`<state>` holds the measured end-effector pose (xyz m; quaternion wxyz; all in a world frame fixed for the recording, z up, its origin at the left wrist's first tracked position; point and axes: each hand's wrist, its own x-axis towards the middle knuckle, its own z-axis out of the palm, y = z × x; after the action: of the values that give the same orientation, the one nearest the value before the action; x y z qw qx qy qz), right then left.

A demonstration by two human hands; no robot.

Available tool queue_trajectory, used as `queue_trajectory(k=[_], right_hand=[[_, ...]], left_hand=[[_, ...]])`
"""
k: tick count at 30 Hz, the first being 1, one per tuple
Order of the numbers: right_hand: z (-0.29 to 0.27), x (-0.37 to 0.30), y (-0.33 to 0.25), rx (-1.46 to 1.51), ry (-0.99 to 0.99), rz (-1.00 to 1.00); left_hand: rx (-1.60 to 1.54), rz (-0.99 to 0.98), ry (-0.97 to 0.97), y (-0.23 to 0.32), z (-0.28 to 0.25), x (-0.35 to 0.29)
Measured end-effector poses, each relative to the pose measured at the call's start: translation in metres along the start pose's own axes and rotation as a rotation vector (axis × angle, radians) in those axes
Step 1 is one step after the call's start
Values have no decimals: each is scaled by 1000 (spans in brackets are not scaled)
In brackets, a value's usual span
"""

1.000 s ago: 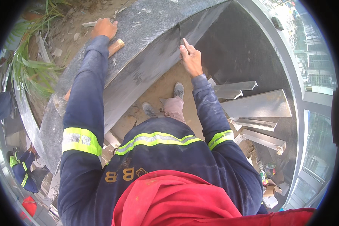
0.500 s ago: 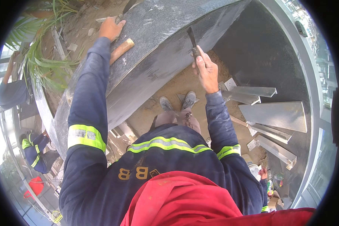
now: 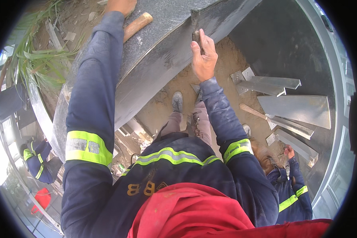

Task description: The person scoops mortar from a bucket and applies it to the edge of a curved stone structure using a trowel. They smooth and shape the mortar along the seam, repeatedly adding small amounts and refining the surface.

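My right hand [image 3: 204, 59] holds a narrow trowel-like tool by its dark handle [image 3: 196, 36], with thumb and fingers on either side of it. Its grey-smeared blade [image 3: 195, 19] points up, close to the edge of a curved grey stone wall [image 3: 162, 59]. My left hand [image 3: 123, 5] is over the far left of the wall's top, cut off by the picture's upper edge, so its fingers are hidden. A short round wooden piece [image 3: 138, 26], like a tool handle, lies on the stone beside my left wrist.
To the right, steel brackets [image 3: 271, 85] and a grey plate [image 3: 299, 109] lie near a wooden stick [image 3: 253, 111]. A co-worker's hand [image 3: 289, 151] shows at lower right. Green palm leaves [image 3: 43, 63] hang over soil at left. Another person [image 3: 39, 160] crouches beyond the wall.
My left hand has gone up, partly out of the picture. My right hand has moved up and left with the tool, its fingers now straighter. The co-worker at lower right shows more.
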<state>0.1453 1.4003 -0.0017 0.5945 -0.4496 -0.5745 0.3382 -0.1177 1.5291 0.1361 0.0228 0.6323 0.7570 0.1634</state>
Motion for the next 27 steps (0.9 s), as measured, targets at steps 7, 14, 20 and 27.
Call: queue_trajectory(k=[7,14,20,27], right_hand=[[24,-44,1,-69,-4,15],[-1,-49,-16,-139,-78,-14],[39,-39,-16,-62,56,48],[27,-59,-14,-65,-63,8]], left_hand=[[60,35,27,-18,7,7],[39,20,55,-19,6,10],[24,29,68,-20,12,10],[144,100,92,-47,37,27]])
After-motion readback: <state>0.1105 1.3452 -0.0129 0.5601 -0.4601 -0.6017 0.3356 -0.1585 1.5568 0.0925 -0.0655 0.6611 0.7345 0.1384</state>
